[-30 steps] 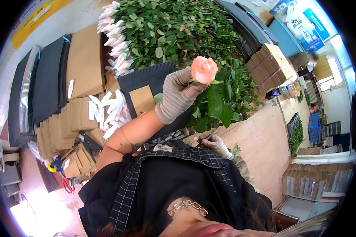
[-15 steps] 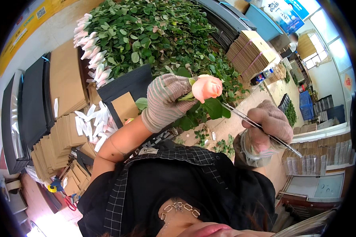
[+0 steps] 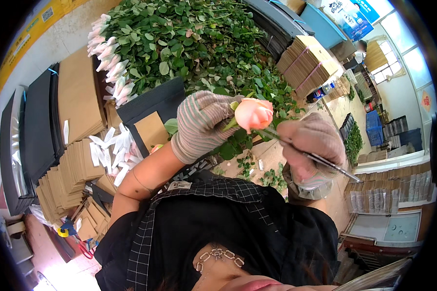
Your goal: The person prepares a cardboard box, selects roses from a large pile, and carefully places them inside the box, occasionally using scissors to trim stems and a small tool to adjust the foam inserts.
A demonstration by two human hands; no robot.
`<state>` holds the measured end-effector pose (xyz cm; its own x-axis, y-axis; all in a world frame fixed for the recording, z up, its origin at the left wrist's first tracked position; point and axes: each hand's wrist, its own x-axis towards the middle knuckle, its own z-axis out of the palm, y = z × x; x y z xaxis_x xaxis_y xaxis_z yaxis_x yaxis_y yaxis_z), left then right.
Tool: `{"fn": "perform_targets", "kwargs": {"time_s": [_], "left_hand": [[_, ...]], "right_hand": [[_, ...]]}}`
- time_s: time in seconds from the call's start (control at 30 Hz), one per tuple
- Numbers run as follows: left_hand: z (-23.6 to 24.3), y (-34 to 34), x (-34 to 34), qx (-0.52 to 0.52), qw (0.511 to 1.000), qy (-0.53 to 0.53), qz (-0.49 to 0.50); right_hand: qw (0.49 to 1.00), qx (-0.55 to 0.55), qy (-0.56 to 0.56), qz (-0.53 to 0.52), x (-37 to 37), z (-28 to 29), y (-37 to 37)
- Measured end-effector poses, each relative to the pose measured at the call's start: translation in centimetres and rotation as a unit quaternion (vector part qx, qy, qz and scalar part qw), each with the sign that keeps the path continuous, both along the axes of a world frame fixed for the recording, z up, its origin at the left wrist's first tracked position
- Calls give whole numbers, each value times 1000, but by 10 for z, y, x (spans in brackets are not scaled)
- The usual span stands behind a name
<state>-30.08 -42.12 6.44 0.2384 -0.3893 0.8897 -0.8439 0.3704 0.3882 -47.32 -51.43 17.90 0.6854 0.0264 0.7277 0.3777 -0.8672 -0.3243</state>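
Note:
My left hand [image 3: 200,123], in a grey striped glove, is closed round the stem of a pink rose [image 3: 253,114] just below its head. My right hand [image 3: 311,151], also gloved, grips long metal tweezers [image 3: 344,174]; their tip is at the lower right of the bloom, and I cannot tell if it touches. Green leaves hang under the rose, partly hidden by my hands. A black corrugated board [image 3: 158,91] with a brown card [image 3: 153,130] lies behind my left forearm, beside white wrappers [image 3: 107,153].
A leafy rose pile [image 3: 189,39] with sleeved heads fills the back. Cardboard stacks [image 3: 80,102] and black boards [image 3: 39,128] stand left, with a bundled stack [image 3: 306,63] back right and a bottle [image 3: 321,93] beside it. A person [image 3: 358,56] stands far right near a blue crate [image 3: 373,127].
My right hand came up with the tweezers from low behind the apron, then moved left to the rose. The rose was lowered and tipped sideways over the last second.

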Motion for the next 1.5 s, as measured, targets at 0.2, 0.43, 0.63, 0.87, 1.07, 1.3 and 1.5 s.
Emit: {"fn": "perform_targets", "kwargs": {"time_s": [0.2,0.43,0.63,0.87,1.07,1.3,1.5], "left_hand": [[3,1,-4,-12,999,-15,33],[-1,-1,0,-13,999,10,31],[0,-4,-2,-34,999,-5,32],[0,-1,-4,-15,999,32,6],[-4,2,-2,8,986,159,-56],[-5,3,0,10,996,83,-30],[-12,4,2,-35,999,25,-20]], "right_hand": [[997,71,-22,11,7,-9,2],[999,16,41,4,2,-9,-5],[990,126,-34,51,-2,-9,-10],[997,58,25,34,13,-16,-4],[998,25,-53,15,7,-39,-15],[973,-13,12,231,-8,-6,-43],[945,-33,-159,285,2,-19,-30]]}}
